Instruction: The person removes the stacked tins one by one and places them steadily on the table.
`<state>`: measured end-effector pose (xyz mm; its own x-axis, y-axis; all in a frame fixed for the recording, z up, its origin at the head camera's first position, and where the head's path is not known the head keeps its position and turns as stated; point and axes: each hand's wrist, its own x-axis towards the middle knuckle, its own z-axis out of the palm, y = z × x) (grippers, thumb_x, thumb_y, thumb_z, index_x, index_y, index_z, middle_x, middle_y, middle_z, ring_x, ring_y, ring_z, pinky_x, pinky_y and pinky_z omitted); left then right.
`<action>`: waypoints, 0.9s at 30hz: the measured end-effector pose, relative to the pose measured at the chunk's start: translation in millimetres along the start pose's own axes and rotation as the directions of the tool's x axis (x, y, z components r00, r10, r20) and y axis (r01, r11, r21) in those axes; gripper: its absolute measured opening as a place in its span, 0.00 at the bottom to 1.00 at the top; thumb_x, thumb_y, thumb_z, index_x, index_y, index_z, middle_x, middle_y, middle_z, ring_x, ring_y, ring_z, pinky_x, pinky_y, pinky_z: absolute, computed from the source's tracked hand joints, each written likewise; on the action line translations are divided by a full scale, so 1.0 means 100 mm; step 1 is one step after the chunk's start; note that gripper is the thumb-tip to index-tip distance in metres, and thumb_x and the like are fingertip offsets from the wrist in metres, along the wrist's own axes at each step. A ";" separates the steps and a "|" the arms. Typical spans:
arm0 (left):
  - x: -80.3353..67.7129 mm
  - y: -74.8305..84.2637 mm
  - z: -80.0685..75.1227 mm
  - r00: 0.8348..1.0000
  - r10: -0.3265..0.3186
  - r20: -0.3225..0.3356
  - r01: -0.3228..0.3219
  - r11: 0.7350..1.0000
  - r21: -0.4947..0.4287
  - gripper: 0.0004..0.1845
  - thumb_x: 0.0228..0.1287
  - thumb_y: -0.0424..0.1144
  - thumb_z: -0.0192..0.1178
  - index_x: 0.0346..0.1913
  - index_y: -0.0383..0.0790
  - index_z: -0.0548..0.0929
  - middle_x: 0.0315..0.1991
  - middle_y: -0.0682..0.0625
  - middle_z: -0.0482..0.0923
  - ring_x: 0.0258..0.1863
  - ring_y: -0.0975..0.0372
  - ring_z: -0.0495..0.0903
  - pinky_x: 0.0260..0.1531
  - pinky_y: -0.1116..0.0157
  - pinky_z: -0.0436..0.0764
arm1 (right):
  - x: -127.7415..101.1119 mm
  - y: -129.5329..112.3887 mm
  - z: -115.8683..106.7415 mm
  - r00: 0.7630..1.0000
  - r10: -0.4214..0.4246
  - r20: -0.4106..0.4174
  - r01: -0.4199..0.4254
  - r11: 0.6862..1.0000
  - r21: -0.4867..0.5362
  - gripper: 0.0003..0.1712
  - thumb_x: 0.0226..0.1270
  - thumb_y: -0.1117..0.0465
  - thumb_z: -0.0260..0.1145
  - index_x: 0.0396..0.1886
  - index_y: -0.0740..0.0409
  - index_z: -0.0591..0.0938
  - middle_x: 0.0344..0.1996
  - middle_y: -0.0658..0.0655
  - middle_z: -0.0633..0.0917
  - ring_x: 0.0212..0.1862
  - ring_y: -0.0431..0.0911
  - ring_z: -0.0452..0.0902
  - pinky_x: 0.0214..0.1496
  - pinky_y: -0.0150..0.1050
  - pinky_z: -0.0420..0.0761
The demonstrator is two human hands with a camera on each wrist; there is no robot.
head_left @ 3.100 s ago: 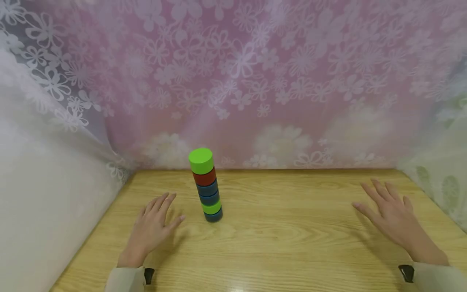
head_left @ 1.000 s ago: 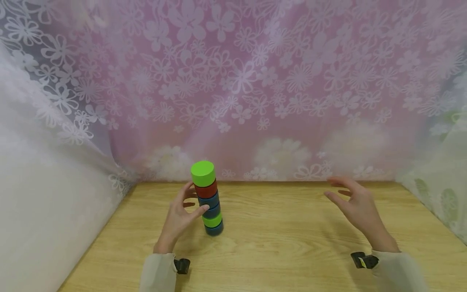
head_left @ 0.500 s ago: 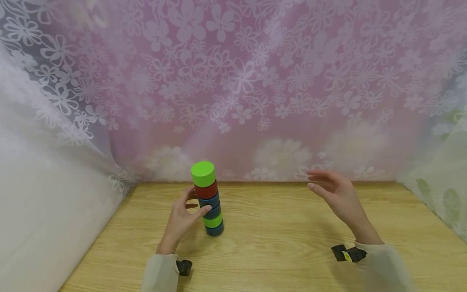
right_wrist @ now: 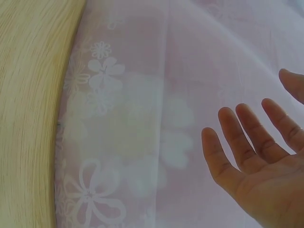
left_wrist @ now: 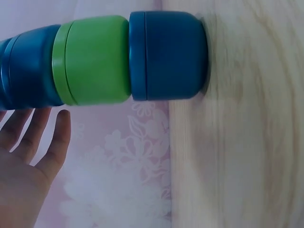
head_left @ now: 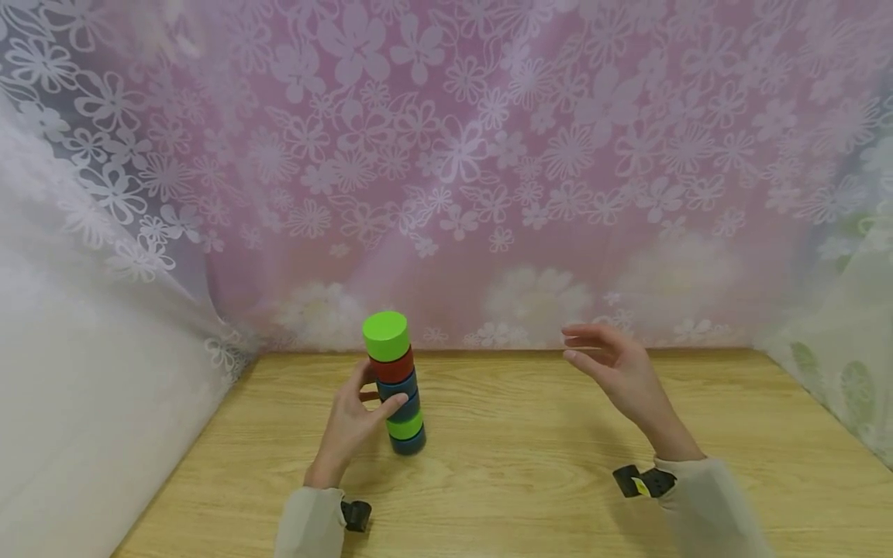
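Observation:
A tall upright stack of small round containers (head_left: 405,425) stands on the wooden table, left of centre. Its top container (head_left: 387,338) is bright green, with a red one below and blue and green ones further down. My left hand (head_left: 345,422) holds the stack around its middle, thumb in front and fingers behind it. In the left wrist view, the bottom blue container (left_wrist: 173,54) rests on the table, and seams show on the lower containers. My right hand (head_left: 624,380) hovers to the right of the stack, apart from it, palm facing left, fingers loosely bent and holding nothing.
The wood-grain table (head_left: 516,480) ends at a pink floral curtain (head_left: 488,194) behind. A white sheet (head_left: 84,349) hangs along the left side and a pale patterned one (head_left: 844,333) along the right. Dark wrist cameras (head_left: 643,482) sit on both wrists.
My left hand has come up from the table and taken hold of the stack's middle. My right hand has lifted off the table and moved left, towards the stack. The stack stays in place.

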<state>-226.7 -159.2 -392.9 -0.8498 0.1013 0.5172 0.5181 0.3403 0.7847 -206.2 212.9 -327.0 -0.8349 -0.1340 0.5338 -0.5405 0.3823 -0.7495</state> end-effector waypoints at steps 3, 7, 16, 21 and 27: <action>0.00 0.01 0.01 1.000 0.010 -0.020 -0.010 1.000 -0.008 0.35 0.61 0.31 0.73 0.70 0.35 0.71 0.58 0.41 0.79 0.55 0.49 0.79 0.51 0.49 0.81 | 0.01 -0.01 0.03 1.000 -0.002 0.004 0.002 1.000 0.005 0.18 0.74 0.68 0.65 0.61 0.66 0.80 0.52 0.63 0.83 0.50 0.37 0.81 0.50 0.27 0.80; 0.01 0.03 0.03 0.998 0.015 -0.062 -0.017 0.999 -0.033 0.37 0.61 0.28 0.72 0.72 0.33 0.68 0.58 0.39 0.78 0.57 0.48 0.78 0.52 0.49 0.80 | 0.03 -0.03 0.07 1.000 -0.008 0.003 0.008 1.000 0.006 0.17 0.74 0.68 0.65 0.60 0.67 0.80 0.52 0.63 0.83 0.50 0.37 0.81 0.50 0.27 0.79; -0.01 0.07 0.06 0.995 0.022 -0.098 -0.030 0.996 -0.088 0.37 0.60 0.27 0.72 0.72 0.35 0.68 0.60 0.41 0.78 0.58 0.52 0.77 0.53 0.58 0.79 | 0.07 -0.06 0.17 0.999 -0.043 -0.008 0.044 0.998 0.040 0.15 0.73 0.71 0.65 0.56 0.70 0.81 0.50 0.63 0.84 0.50 0.37 0.81 0.52 0.28 0.80; -0.01 0.08 0.06 0.994 0.032 -0.106 -0.041 0.996 -0.081 0.38 0.60 0.26 0.71 0.72 0.33 0.67 0.61 0.39 0.77 0.58 0.48 0.77 0.51 0.60 0.80 | 0.09 -0.09 0.24 0.999 -0.036 -0.001 0.036 0.999 0.039 0.15 0.73 0.70 0.65 0.56 0.69 0.82 0.50 0.64 0.84 0.51 0.43 0.82 0.52 0.29 0.80; -0.02 0.09 0.05 0.994 0.034 -0.106 -0.042 0.996 -0.076 0.37 0.61 0.26 0.71 0.72 0.32 0.67 0.61 0.38 0.77 0.59 0.45 0.77 0.50 0.58 0.81 | 0.12 -0.13 0.31 0.999 -0.044 0.006 0.044 0.998 0.048 0.15 0.72 0.70 0.66 0.56 0.68 0.82 0.51 0.63 0.84 0.52 0.48 0.81 0.53 0.29 0.79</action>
<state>-221.1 -151.5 -388.6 -0.8167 0.0127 0.5769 0.5593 0.2635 0.7859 -212.0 178.5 -323.1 -0.8107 -0.1561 0.5643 -0.5811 0.3319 -0.7430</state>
